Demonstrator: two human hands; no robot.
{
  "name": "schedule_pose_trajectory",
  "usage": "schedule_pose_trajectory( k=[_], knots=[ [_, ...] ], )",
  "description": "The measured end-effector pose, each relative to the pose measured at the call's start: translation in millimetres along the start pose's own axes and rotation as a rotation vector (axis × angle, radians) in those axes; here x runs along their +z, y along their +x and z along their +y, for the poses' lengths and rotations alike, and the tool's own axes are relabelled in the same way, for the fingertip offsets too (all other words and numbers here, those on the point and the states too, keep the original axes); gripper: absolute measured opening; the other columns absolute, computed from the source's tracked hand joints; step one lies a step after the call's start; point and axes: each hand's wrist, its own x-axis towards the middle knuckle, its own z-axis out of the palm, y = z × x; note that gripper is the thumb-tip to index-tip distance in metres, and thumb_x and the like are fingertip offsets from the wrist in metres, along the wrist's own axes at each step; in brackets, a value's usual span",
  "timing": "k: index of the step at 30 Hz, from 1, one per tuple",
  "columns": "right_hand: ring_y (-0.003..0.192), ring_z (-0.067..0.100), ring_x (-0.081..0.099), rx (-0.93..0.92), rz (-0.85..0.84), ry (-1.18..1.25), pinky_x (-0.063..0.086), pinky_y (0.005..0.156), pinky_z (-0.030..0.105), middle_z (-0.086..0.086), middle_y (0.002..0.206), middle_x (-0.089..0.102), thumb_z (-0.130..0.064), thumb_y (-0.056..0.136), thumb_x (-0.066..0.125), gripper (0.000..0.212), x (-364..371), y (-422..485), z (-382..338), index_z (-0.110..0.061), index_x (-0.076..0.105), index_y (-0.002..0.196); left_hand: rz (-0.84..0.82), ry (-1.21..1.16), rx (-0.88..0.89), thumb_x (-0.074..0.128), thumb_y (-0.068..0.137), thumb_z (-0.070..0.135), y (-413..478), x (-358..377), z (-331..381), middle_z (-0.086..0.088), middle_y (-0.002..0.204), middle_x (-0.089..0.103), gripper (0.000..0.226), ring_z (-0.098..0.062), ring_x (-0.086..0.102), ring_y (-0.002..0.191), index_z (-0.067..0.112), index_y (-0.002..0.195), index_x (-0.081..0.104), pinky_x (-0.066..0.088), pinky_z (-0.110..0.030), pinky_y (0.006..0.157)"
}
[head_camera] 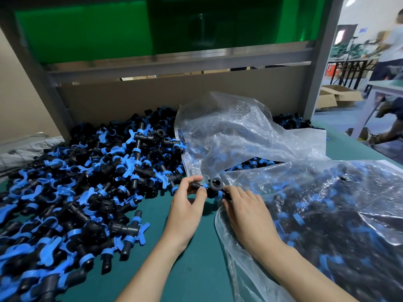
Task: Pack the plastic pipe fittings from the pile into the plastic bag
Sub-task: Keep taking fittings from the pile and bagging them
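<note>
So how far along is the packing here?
Partly done: the plastic bag already holds many fittings. In hand: left hand and right hand grip one tee fitting at the bag's mouth. Left: a large pile on the green table.

Pile of fittings (87, 182), left of frame: moulded plastic, black bodies matt, blue clips smooth with a slight sheen. Single fitting (216, 184), centre: same black plastic, matt. Plastic bag (370, 225), lower right: thin clear film, crinkled, glossy. Table top (192, 258): teal, matt. Frame rail (174, 64), upper: grey metal, dull. Back panel (152, 99): brown cardboard, matt.
</note>
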Motion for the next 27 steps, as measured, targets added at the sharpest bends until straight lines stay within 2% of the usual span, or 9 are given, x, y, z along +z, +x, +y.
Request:
schedule_pose_trajectory(
  k=[3,6,12,24,27],
  knots=[
    [0.080,0.018,0.054,0.004,0.000,0.008,0.032,0.071,0.029,-0.009,0.100,0.063,-0.029,0.102,0.045,0.019,0.2,0.2,0.1,-0.027,0.048,0.121,-0.001,-0.013,0.003,0.057,0.097,0.025,-0.5,-0.4,0.7,0.021,0.098,0.063,0.024,0.003,0.052,0.072,0.047,0.105,0.060,0.040,-0.017,0.070],
    [0.077,0.018,0.052,0.011,-0.002,0.026,0.033,0.070,0.031,-0.009,0.096,0.062,-0.028,0.102,0.045,0.017,0.0,0.2,0.0,-0.028,0.045,0.119,-0.002,-0.026,0.002,0.056,0.095,0.025,-0.3,-0.5,1.1,0.021,0.101,0.063,0.024,-0.003,0.058,0.090,0.046,0.106,0.061,0.044,-0.022,0.079],
    [0.071,0.020,0.049,0.018,0.007,0.028,0.035,0.067,0.033,-0.009,0.087,0.058,-0.021,0.099,0.052,0.018,0.6,-0.4,0.1,-0.028,0.043,0.114,0.016,-0.052,0.018,0.054,0.085,0.030,-0.4,0.3,1.1,0.015,0.103,0.067,0.025,-0.011,0.062,0.101,0.042,0.105,0.064,0.049,-0.032,0.093],
    [0.074,0.019,0.049,0.006,-0.005,0.044,0.038,0.071,0.034,-0.009,0.091,0.059,-0.030,0.103,0.042,0.014,-1.1,-0.2,0.0,-0.027,0.045,0.117,0.008,-0.046,0.012,0.054,0.090,0.027,-1.3,-0.6,1.5,0.015,0.104,0.066,0.024,-0.013,0.061,0.097,0.043,0.106,0.063,0.049,-0.033,0.090],
    [0.076,0.019,0.050,0.007,-0.010,0.044,0.037,0.072,0.033,-0.009,0.093,0.059,-0.031,0.104,0.041,0.014,-1.4,-0.2,0.0,-0.027,0.044,0.117,0.013,-0.033,0.011,0.054,0.091,0.029,-0.9,-1.0,0.1,0.017,0.103,0.065,0.023,-0.012,0.061,0.091,0.043,0.107,0.062,0.049,-0.028,0.084]
  ],
)
